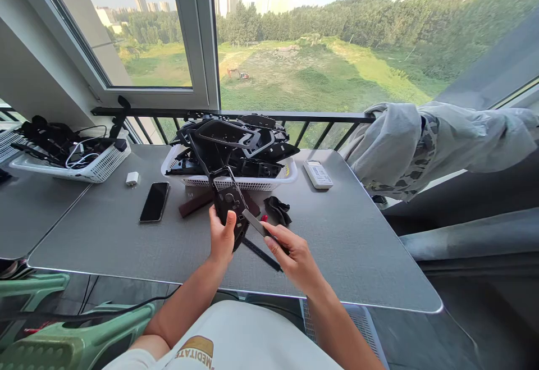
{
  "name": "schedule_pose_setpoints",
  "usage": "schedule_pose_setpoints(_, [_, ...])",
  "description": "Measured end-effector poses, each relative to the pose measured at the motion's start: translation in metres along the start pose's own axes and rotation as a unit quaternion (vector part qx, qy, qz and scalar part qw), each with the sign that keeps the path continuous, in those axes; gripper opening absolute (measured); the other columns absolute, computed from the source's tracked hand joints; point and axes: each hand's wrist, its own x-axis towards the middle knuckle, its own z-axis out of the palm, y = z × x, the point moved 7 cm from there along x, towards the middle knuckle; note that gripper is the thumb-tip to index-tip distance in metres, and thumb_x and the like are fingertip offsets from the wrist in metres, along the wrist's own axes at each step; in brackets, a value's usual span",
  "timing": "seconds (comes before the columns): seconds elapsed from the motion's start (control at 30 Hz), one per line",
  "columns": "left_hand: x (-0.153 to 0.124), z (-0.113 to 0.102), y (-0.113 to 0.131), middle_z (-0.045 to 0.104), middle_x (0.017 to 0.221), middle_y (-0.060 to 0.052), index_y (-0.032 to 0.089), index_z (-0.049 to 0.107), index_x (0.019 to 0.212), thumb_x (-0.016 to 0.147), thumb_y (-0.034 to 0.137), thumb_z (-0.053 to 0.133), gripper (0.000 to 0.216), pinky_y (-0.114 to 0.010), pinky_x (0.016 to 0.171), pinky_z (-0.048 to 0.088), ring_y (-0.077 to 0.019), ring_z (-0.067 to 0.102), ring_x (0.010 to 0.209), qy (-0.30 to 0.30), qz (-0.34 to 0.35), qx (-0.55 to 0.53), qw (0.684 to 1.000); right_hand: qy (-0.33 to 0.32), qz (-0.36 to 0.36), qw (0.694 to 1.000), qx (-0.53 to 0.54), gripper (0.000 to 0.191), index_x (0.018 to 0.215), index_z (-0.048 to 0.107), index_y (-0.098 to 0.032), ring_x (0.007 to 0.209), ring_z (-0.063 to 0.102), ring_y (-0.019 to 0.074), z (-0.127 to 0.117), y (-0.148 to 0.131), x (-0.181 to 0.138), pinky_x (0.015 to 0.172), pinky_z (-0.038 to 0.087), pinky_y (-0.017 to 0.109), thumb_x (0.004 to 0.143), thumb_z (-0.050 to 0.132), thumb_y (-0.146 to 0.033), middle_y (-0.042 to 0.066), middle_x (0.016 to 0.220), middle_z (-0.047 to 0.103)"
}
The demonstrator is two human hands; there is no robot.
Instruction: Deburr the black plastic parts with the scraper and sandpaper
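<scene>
My left hand is closed around a black moulded plastic part, held tilted up above the grey table with its open frame end toward the window. Between thumb and fingers, my right hand grips a flat grey blade-like tool. Its tip meets or nearly meets the right edge of the plastic part; I cannot tell which. Below the hands, a thin black strip slants across the table. A dark brown bar-shaped item lies behind the part, partly hidden by it.
Behind my hands, a white basket is heaped with black plastic parts. A phone, white adapter, black cloth-like bundle and white box-like device lie around. Another white basket holds cables. Grey fabric hangs at right.
</scene>
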Motion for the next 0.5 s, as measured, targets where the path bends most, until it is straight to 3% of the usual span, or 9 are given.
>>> schedule_pose_setpoints(0.1, [0.0017,-0.0041,0.0014,0.069,0.102,-0.008,0.021,0.052,0.111,0.052,0.071,0.078,0.082,-0.035,0.084,0.051,-0.0231,0.067,0.09,0.003,0.049,0.039,0.998,-0.026,-0.017,0.996,-0.079,0.036,0.122,0.068,-0.019,0.062,0.058,0.0145,-0.0018,-0.0068,-0.0031,0.061,0.049,0.025,0.096,0.047,-0.032,0.002,0.073,0.063])
schedule_pose_setpoints(0.2, [0.002,-0.0046,0.0013,0.069,0.103,-0.008,0.021,0.052,0.111,0.055,0.068,0.079,0.078,-0.035,0.086,0.05,-0.0232,0.067,0.092,-0.005,0.074,0.061,0.995,-0.002,-0.006,0.991,-0.132,0.036,0.124,0.067,-0.02,0.063,0.059,0.0156,-0.0075,-0.0063,-0.0026,0.061,0.049,0.026,0.097,0.045,-0.031,0.003,0.075,0.065])
schedule_pose_setpoints(0.4, [0.0032,-0.0036,0.0002,0.07,0.101,-0.008,0.021,0.051,0.112,0.055,0.065,0.08,0.078,-0.035,0.085,0.05,-0.0226,0.067,0.089,-0.016,0.068,0.058,0.996,-0.04,-0.009,0.991,-0.126,0.036,0.122,0.068,-0.019,0.063,0.06,0.016,-0.0031,-0.007,-0.0014,0.06,0.049,0.026,0.096,0.045,-0.031,0.003,0.074,0.066])
schedule_pose_setpoints(0.5, [0.0041,-0.0049,0.0013,0.069,0.103,-0.008,0.021,0.051,0.113,0.055,0.064,0.081,0.078,-0.035,0.088,0.049,-0.0233,0.067,0.093,-0.008,0.066,0.058,0.996,-0.018,0.01,0.989,-0.143,0.037,0.122,0.067,-0.018,0.065,0.062,0.0168,-0.0067,-0.0055,-0.0014,0.06,0.049,0.027,0.096,0.045,-0.03,0.004,0.077,0.067])
